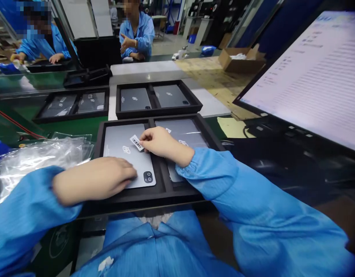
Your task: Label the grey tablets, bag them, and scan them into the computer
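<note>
Between the thumb and fingers of my right hand (pixel 157 141) is a small white barcode label (pixel 136 142), held over a grey tablet (pixel 116 136). That tablet lies back side up in the left compartment of a black tray (pixel 163 195), its camera block at the near right corner. My left hand (pixel 108 177) rests on the tablet's near left part, fingers stretched out and slightly blurred, holding nothing. A second tablet (pixel 191 132) fills the right compartment, partly covered by my right hand and forearm. A bit of white label (pixel 168 130) shows on it behind my fingers.
Behind stand another black tray (pixel 159 111) with two tablets and a farther tray (pixel 72 117) with two wrapped ones. Clear plastic bags (pixel 47 154) lie left. A monitor (pixel 312 77) leans in from the right. An open carton (pixel 241 61) and two co-workers are beyond.
</note>
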Motion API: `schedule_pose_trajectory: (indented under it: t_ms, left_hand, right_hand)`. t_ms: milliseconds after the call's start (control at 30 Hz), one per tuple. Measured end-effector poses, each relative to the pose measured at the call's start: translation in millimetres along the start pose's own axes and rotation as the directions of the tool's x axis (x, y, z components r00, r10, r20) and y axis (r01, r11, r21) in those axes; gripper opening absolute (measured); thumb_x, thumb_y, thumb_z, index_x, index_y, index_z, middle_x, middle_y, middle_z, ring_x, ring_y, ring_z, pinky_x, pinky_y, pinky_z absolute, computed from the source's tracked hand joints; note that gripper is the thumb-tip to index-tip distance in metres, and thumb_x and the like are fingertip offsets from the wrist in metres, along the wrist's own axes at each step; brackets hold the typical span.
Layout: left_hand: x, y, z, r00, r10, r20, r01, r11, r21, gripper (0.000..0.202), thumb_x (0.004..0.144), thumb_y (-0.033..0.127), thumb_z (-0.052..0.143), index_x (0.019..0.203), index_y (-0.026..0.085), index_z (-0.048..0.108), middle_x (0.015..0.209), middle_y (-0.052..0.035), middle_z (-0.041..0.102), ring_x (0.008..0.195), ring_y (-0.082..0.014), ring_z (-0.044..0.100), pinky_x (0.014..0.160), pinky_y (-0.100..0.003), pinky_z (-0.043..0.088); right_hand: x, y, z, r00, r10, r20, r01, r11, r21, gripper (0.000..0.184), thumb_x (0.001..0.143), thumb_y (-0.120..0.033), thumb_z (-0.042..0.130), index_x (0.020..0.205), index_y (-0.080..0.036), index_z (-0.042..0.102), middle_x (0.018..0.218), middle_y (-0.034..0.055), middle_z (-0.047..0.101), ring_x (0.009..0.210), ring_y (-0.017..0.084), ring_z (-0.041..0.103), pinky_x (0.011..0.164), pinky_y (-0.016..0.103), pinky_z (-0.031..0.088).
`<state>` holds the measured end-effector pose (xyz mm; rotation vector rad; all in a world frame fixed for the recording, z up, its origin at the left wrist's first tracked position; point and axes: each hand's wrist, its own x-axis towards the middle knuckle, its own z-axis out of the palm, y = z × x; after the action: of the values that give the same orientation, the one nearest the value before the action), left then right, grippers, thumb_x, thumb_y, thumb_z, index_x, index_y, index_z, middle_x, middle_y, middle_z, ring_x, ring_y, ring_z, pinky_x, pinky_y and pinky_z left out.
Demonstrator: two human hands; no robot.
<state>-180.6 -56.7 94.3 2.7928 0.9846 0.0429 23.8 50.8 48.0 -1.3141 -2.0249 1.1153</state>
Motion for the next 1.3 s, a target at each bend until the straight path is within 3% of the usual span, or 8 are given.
schedule_pose_trajectory:
  t_ms: [100,400,567,667,800,967,1133,1300]
  left_hand:
    - [46.9,-12.8,21.6,0.982,0.174,0.075,-0.179,0.982,0.066,0.034,0.104,0.03,0.058,0.134,0.018,0.067,0.14,-0.0109,0.066,0.131,-0.0289,0.061,0.11,-0.041,0.049]
    - [74.7,-27.8,21.2,0.929,0.325,-0.177,-0.308,0.944,0.12,0.04,0.109,0.039,0.041,0.084,0.018,0.064,0.084,-0.0102,0.067,0.084,-0.0235,0.061,0.083,-0.04,0.05]
    - [37.0,-37.6,0.4,0.654,0.179,-0.735,-0.295,0.955,-0.03,0.029,0.104,0.034,0.047,0.084,0.021,0.064,0.08,-0.0063,0.067,0.08,-0.0213,0.064,0.09,-0.045,0.053]
    - [23.5,-40.1,-0.1,0.566,0.036,-0.824,-0.225,0.968,-0.113,0.037,0.103,0.042,0.048,0.079,0.019,0.065,0.078,-0.0054,0.067,0.079,-0.0212,0.065,0.087,-0.045,0.054]
    - [35.6,-34.5,6.1,0.698,0.017,-0.716,-0.142,0.983,-0.115,0.039,0.103,0.042,0.049,0.079,0.017,0.065,0.083,-0.0081,0.069,0.085,-0.021,0.066,0.085,-0.041,0.054]
    - [58.5,-38.4,31.6,0.966,0.1,-0.238,-0.106,0.994,-0.014,0.028,0.104,0.033,0.048,0.107,0.015,0.069,0.111,-0.0137,0.072,0.103,-0.023,0.068,0.094,-0.038,0.055]
    - [70.0,-31.5,38.5,0.98,0.035,-0.195,-0.023,0.998,0.063,0.037,0.106,0.036,0.04,0.119,0.013,0.066,0.13,-0.0187,0.066,0.122,-0.0285,0.062,0.108,-0.044,0.05]
    - [132.5,33.3,39.9,0.982,-0.138,-0.129,0.126,0.988,-0.092,0.035,0.103,0.045,0.053,0.117,0.017,0.068,0.113,-0.0146,0.069,0.103,-0.0266,0.067,0.092,-0.04,0.055]
  right_hand:
    - [1.2,0.4,-3.4,0.992,-0.097,-0.078,0.09,0.992,-0.088,0.013,0.083,-0.004,0.07,0.078,-0.014,0.079,0.076,0.0021,0.077,0.07,0.013,0.068,0.066,0.022,0.048]
    - [15.7,5.0,-26.5,0.958,-0.085,-0.274,0.043,0.987,-0.156,0.012,0.079,-0.008,0.072,0.07,-0.017,0.074,0.075,0.0032,0.077,0.072,0.017,0.069,0.066,0.024,0.047]
    - [19.5,2.1,0.1,0.996,0.086,0.032,-0.089,0.988,0.127,0.021,0.081,-0.004,0.069,0.067,-0.019,0.068,0.061,0.0014,0.071,0.06,0.016,0.068,0.058,0.023,0.049]
    - [17.8,-0.6,14.8,0.99,-0.013,0.142,0.011,1.0,0.008,0.016,0.075,-0.011,0.082,0.069,-0.02,0.07,0.06,0.0015,0.07,0.06,0.018,0.067,0.059,0.025,0.049]
    - [14.2,-6.0,-6.9,0.978,-0.21,0.01,0.209,0.965,-0.155,0.018,0.073,-0.023,0.09,0.081,-0.019,0.074,0.075,0.0047,0.074,0.075,0.021,0.069,0.071,0.027,0.05]
    - [-15.8,-9.9,-69.5,0.864,-0.244,-0.439,0.239,0.969,-0.068,0.025,0.089,-0.042,0.077,0.089,-0.018,0.07,0.088,0.0053,0.07,0.083,0.018,0.064,0.076,0.028,0.049]
    - [-96.6,24.4,-91.3,0.813,-0.133,-0.567,0.318,0.917,0.241,0.037,0.094,-0.055,0.067,0.081,-0.021,0.059,0.072,-0.0006,0.057,0.067,0.013,0.054,0.063,0.023,0.045]
    - [-153.3,58.9,-72.4,0.776,-0.101,-0.622,0.341,0.897,0.28,0.037,0.088,-0.054,0.07,0.073,-0.023,0.056,0.062,-0.0025,0.051,0.056,0.013,0.046,0.055,0.026,0.041]
